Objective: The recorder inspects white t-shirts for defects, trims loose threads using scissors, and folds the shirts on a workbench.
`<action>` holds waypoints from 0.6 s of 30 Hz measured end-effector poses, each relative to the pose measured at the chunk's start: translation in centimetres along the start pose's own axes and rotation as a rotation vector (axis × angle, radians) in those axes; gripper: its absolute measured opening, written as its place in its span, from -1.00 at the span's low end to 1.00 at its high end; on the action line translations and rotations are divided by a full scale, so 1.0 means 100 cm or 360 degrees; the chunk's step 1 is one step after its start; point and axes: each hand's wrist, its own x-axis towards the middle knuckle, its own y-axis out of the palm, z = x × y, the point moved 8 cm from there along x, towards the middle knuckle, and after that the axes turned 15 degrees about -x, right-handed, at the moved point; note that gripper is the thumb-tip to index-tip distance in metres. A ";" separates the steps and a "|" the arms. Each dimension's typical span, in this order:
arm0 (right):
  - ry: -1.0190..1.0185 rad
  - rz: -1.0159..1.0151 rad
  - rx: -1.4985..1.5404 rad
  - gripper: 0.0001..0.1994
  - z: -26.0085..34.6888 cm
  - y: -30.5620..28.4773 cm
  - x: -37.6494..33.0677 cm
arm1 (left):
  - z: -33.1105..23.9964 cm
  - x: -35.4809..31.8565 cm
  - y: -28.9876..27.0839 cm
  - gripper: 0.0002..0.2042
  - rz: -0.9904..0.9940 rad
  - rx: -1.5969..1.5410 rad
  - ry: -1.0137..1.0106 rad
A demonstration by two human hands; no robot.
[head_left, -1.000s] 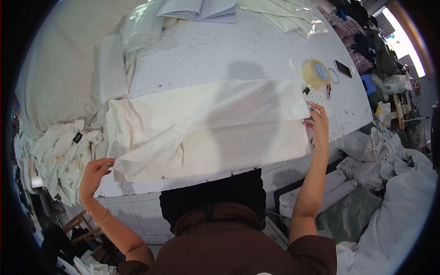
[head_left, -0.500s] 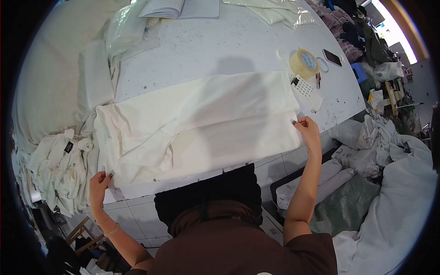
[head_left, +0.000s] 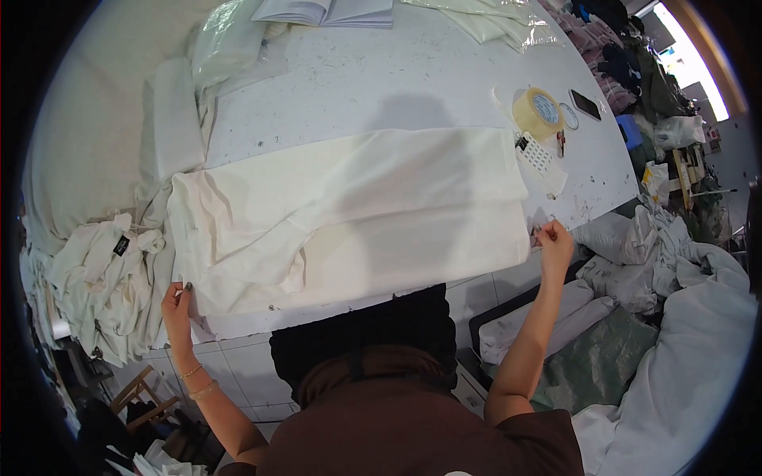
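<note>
A white garment (head_left: 413, 238) lies folded lengthwise across the table, one sleeve (head_left: 262, 258) laid diagonally over its left part. At its near left corner, my left hand (head_left: 176, 309) is closed on the cloth's edge, thumb on top. My right hand (head_left: 556, 244) is just beyond the garment's right end, apart from it, over the table's edge. Its fingertips are pinched together; whatever may be between them is too small to make out.
Beside my left hand is a heap of cream garments (head_left: 103, 278). Plastic bags (head_left: 226, 47) and an open notebook (head_left: 341, 11) lie farther back. A tape roll (head_left: 538, 113), a sticker sheet (head_left: 537, 156), small snips (head_left: 561, 143) and a phone (head_left: 585, 105) are at the right.
My right hand has come off the garment's near right edge and shifted right, fingers pinched. My left hand stays at the left corner, slightly farther up its edge.
</note>
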 end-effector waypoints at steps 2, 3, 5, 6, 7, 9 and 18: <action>0.0025 0.0001 -0.0004 -0.93 -0.005 -0.001 -0.001 | 0.001 0.000 0.000 -0.91 -0.0056 0.0000 0.0008; 0.0011 0.0057 -0.0029 -0.95 0.000 0.004 -0.002 | 0.002 0.000 -0.003 -0.91 -0.0055 0.0004 0.0004; -0.0003 0.0112 -0.0056 -0.96 0.012 0.015 -0.002 | 0.005 0.002 -0.007 -0.90 0.0014 0.0011 -0.0020; -0.0058 0.0080 -0.0051 -0.93 0.021 0.020 0.000 | 0.005 0.003 -0.008 -0.90 0.0014 0.0013 -0.0019; -0.0115 0.0048 -0.0046 -0.89 0.031 0.026 0.002 | 0.006 0.004 -0.007 -0.88 0.0033 0.0003 -0.0027; -0.0215 0.0009 -0.0173 -0.83 0.053 0.036 0.008 | 0.006 0.005 -0.006 -0.86 0.0045 -0.0006 -0.0036; -0.0415 0.0275 -0.0122 -0.71 0.067 0.050 0.046 | 0.000 0.000 -0.001 -0.83 0.0062 -0.0104 -0.0110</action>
